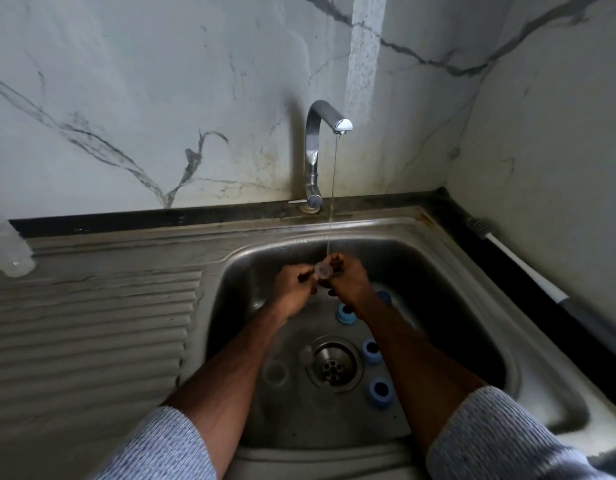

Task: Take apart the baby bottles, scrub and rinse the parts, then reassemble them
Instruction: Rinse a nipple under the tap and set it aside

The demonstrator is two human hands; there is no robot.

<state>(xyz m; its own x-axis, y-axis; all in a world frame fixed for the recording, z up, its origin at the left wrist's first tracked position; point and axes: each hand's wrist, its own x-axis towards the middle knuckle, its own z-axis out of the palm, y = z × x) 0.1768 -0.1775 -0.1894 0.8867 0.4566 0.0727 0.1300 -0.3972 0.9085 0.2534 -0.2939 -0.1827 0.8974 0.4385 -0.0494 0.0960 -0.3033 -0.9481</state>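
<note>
Both hands met over the sink, directly under the thin stream falling from the faucet. The left hand and the right hand each pinched a small clear teat between curled fingers, holding it in the water. Four blue bottle rings lay in the basin: one just beneath the right wrist, another partly hidden behind that hand, and two more just right of the drain. A clear bottle (only partly in view) lay far left of the drain, on the counter.
</note>
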